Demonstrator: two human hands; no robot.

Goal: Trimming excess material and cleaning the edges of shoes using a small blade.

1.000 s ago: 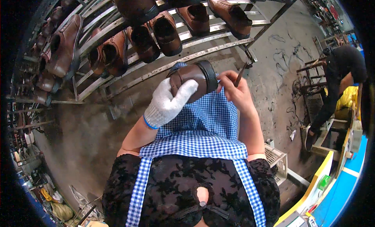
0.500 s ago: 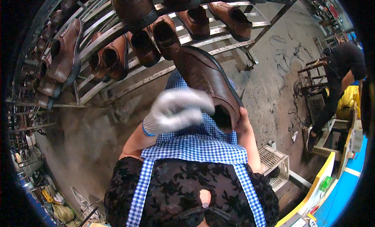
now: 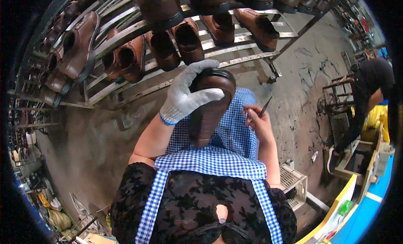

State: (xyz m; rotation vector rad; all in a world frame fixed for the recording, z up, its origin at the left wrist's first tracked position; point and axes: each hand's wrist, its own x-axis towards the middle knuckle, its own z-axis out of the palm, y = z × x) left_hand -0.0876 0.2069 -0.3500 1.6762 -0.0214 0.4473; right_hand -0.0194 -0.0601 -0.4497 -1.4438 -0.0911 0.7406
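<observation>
Rack (image 3: 254,57): slatted metal, far side; floor (image 3: 90,147): grey-brown, stained; dark strips (image 3: 321,105): scattered off rack's right edge; crate (image 3: 291,177): pale, slotted, right side; light: uneven

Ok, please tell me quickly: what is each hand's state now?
Left hand: gloved, closed on a brown shoe.
Right hand: bare, holding a thin pointed tool.

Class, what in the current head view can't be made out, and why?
- Pointed tool's lower end: head view, hidden by the right hand.
- Left glove's farther fingers: head view, behind the held shoe.
- Upper-row shoes: head view, cut by the top edge.
- Lower-left clutter: head view, too small.
</observation>
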